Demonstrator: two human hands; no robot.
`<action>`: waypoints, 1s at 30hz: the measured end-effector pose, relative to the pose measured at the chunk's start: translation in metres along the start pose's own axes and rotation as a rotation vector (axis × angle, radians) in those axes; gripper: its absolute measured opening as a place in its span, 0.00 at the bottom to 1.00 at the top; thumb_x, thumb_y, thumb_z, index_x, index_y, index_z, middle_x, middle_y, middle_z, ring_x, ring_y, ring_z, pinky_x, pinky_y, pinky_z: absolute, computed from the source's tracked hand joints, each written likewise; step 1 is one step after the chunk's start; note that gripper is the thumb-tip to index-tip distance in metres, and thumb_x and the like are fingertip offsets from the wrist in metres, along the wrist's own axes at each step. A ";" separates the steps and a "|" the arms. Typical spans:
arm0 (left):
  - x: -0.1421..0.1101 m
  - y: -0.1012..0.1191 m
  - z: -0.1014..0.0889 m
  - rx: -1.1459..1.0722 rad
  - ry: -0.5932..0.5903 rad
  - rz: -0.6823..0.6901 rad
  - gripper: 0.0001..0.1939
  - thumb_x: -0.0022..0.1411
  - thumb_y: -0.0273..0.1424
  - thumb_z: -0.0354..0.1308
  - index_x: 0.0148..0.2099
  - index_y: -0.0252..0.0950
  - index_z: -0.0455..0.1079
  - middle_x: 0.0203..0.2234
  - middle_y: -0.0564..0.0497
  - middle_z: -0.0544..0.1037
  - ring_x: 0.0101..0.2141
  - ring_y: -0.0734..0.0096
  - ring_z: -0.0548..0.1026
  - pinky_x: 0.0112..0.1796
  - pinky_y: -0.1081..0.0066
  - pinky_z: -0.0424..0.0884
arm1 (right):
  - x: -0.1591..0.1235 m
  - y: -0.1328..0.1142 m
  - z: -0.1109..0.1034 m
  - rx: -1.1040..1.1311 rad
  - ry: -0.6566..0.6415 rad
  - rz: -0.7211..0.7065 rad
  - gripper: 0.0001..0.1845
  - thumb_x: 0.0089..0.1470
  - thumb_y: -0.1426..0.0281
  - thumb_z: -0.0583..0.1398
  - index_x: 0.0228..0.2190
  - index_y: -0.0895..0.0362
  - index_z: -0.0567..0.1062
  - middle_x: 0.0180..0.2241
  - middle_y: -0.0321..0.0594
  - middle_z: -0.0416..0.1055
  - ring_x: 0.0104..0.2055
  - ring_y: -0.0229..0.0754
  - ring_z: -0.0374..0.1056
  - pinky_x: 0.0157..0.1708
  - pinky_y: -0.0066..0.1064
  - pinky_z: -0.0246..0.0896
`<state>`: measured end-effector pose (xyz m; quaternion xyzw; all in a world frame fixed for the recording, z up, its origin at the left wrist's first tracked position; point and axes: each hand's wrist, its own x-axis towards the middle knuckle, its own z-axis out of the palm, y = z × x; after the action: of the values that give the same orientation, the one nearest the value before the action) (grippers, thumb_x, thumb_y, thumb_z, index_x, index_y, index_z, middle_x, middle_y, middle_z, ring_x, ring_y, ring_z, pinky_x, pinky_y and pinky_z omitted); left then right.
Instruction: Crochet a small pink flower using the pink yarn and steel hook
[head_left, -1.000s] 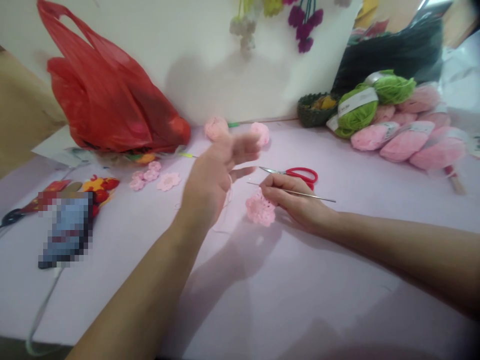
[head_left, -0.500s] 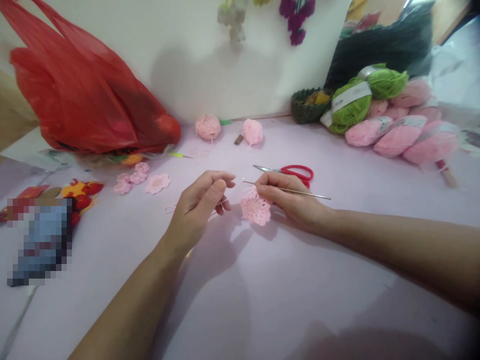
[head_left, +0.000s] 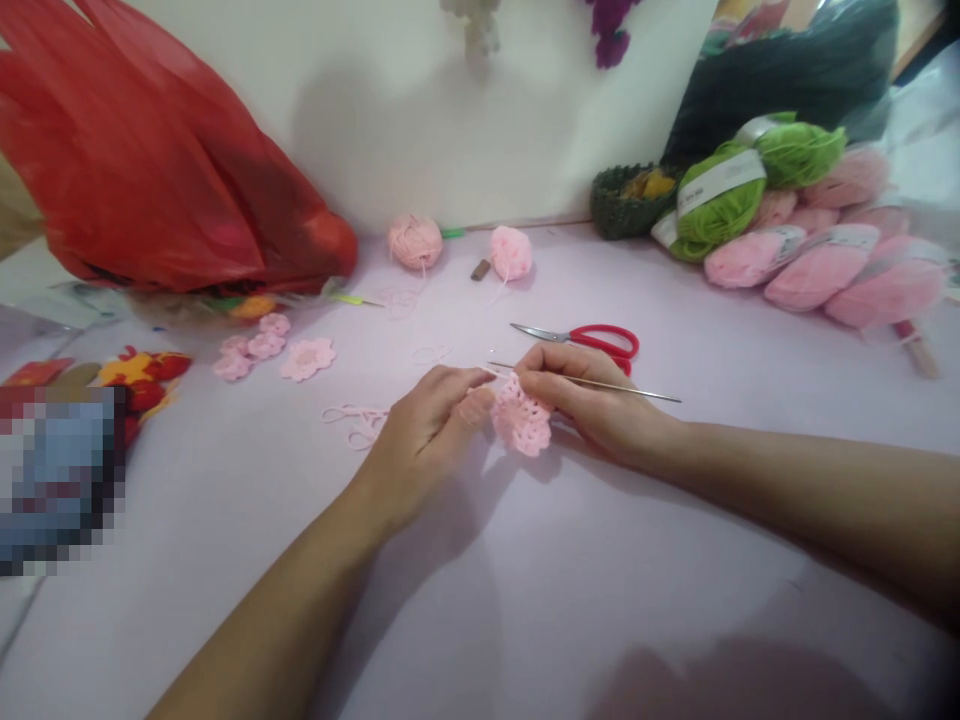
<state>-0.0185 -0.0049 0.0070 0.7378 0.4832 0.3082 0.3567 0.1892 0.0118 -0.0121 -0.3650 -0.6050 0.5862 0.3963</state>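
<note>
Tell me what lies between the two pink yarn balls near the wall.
In the head view, a small brown object lies between the left ball and the right ball; I cannot tell what it is.

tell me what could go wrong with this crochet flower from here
The steel crochet hook in the right hand sits at the pink crochet flower, so a sharp pull could snag stitches. The loose pink yarn beside the left hand could tangle. The red-handled scissors lie close enough to catch it.
</note>
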 end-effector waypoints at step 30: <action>0.002 0.003 0.011 -0.795 0.132 -0.316 0.19 0.57 0.30 0.66 0.52 0.42 0.76 0.27 0.56 0.65 0.26 0.79 0.63 0.26 0.76 0.58 | -0.013 -0.011 0.001 -0.364 0.129 -0.314 0.14 0.65 0.68 0.53 0.28 0.53 0.73 0.31 0.38 0.71 0.35 0.40 0.65 0.37 0.33 0.61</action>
<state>-0.0075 -0.0059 0.0032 0.4388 0.4557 0.4587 0.6240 0.1942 -0.0008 -0.0021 -0.3687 -0.7234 0.3741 0.4482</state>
